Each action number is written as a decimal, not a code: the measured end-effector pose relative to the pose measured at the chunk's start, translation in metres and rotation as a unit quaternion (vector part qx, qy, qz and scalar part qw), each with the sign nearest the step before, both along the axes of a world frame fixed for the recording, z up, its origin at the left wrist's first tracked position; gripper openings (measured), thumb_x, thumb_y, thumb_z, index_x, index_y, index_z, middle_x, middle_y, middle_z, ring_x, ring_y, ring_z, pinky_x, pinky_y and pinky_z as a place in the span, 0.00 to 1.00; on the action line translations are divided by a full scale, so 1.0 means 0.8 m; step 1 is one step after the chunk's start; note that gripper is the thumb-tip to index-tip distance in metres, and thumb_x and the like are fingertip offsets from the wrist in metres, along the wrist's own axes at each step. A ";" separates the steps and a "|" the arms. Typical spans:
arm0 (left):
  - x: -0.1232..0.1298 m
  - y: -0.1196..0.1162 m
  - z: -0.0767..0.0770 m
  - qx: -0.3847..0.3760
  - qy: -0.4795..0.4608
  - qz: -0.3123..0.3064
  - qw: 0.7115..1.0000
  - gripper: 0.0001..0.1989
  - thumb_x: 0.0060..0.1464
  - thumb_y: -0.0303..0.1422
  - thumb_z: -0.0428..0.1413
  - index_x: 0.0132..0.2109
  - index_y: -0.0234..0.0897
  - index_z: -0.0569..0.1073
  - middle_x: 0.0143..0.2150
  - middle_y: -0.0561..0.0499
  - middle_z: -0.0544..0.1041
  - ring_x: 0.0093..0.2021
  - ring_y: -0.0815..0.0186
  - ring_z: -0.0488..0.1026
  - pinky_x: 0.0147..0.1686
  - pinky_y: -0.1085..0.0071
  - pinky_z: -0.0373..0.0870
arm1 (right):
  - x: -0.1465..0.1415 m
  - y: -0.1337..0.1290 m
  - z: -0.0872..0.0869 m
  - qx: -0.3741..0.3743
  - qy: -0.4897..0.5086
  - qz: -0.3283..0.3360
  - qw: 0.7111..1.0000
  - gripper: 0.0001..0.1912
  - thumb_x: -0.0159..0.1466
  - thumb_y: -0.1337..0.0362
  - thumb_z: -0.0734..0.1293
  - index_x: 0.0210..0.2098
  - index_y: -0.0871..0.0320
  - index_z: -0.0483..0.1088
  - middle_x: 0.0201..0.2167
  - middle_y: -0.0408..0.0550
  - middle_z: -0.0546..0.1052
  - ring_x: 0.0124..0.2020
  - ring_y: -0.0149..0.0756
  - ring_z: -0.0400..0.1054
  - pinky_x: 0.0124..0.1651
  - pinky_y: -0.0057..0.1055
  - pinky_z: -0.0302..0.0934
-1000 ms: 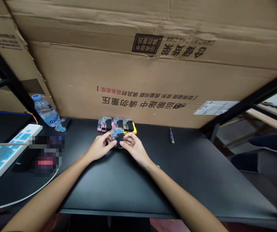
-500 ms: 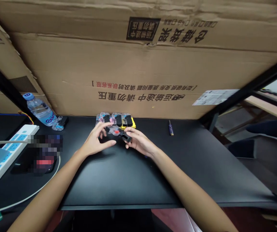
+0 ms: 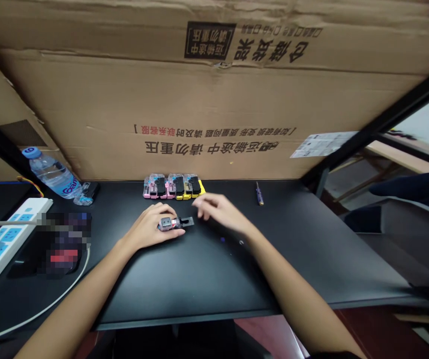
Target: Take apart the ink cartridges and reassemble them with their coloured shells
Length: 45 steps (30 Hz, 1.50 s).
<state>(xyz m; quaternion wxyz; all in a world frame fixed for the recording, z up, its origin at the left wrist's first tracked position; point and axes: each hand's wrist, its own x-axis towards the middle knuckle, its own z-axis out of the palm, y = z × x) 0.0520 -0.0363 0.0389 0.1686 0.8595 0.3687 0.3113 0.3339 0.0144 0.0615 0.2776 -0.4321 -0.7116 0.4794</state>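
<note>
My left hand (image 3: 151, 225) is closed around a small see-through gadget (image 3: 166, 224) with a grey square face and a bit of red. A flat black piece (image 3: 187, 222) sticks out from the gadget's right end. Just right of that piece, apart from it, my right hand (image 3: 220, 212) hovers with loosely bent fingers, slightly blurred, and nothing shows in them. On the table below it lie a tiny purple part (image 3: 222, 239) and a small ring-like part (image 3: 241, 242). Behind the hands stands a row of similar clear gadgets (image 3: 173, 186) with black, pink and yellow parts.
A small screwdriver (image 3: 260, 193) lies at the back right of the black table (image 3: 184, 289). On the left are a water bottle (image 3: 53, 172), another clear-and-black gadget (image 3: 86, 193), a white power strip (image 3: 12, 234) and a cable (image 3: 61, 294). A cardboard sheet (image 3: 184, 99) walls off the back.
My right hand has let go of the gadget and drawn away to the right. The gadget has turned and now sits in my left hand alone, lower down. The view has shifted slightly.
</note>
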 end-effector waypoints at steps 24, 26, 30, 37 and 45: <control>-0.009 0.011 -0.012 -0.157 -0.097 0.066 0.981 0.23 0.58 0.48 0.71 0.55 0.41 0.83 0.52 0.47 0.87 0.50 0.57 0.84 0.55 0.60 0.77 | 0.169 0.060 -0.040 0.016 -0.442 -0.421 0.792 0.35 0.68 0.54 0.69 0.71 0.62 0.68 0.61 0.74 0.75 0.59 0.65 0.76 0.61 0.57 0.69; -0.013 0.012 -0.010 -0.138 -0.095 0.063 0.984 0.24 0.58 0.49 0.70 0.56 0.41 0.82 0.54 0.46 0.86 0.53 0.56 0.83 0.58 0.59 0.76 | 0.171 0.061 -0.038 -0.006 -0.445 -0.421 0.790 0.36 0.66 0.54 0.71 0.70 0.62 0.69 0.58 0.74 0.78 0.57 0.65 0.77 0.60 0.58 0.69; -0.025 0.017 -0.008 -0.123 -0.052 0.044 0.990 0.23 0.59 0.50 0.69 0.53 0.40 0.83 0.51 0.46 0.85 0.49 0.57 0.83 0.54 0.60 0.76 | 0.171 0.060 -0.036 0.026 -0.402 -0.418 0.815 0.29 0.63 0.57 0.71 0.63 0.59 0.77 0.51 0.67 0.82 0.52 0.60 0.79 0.57 0.54 0.71; -0.022 0.020 -0.019 -0.136 -0.050 0.045 0.988 0.24 0.59 0.52 0.69 0.51 0.38 0.83 0.45 0.47 0.85 0.43 0.58 0.82 0.48 0.64 0.77 | 0.120 0.048 -0.009 0.202 -0.106 -0.419 0.879 0.26 0.71 0.60 0.56 0.58 0.59 0.80 0.36 0.55 0.81 0.36 0.46 0.79 0.41 0.42 0.75; -0.006 0.011 -0.010 -0.126 -0.040 0.032 0.991 0.21 0.60 0.49 0.69 0.53 0.40 0.84 0.45 0.48 0.84 0.43 0.59 0.82 0.48 0.64 0.77 | -0.008 -0.010 -0.008 0.193 0.077 -0.168 0.964 0.28 0.68 0.57 0.71 0.67 0.51 0.72 0.47 0.51 0.80 0.46 0.44 0.76 0.54 0.43 0.76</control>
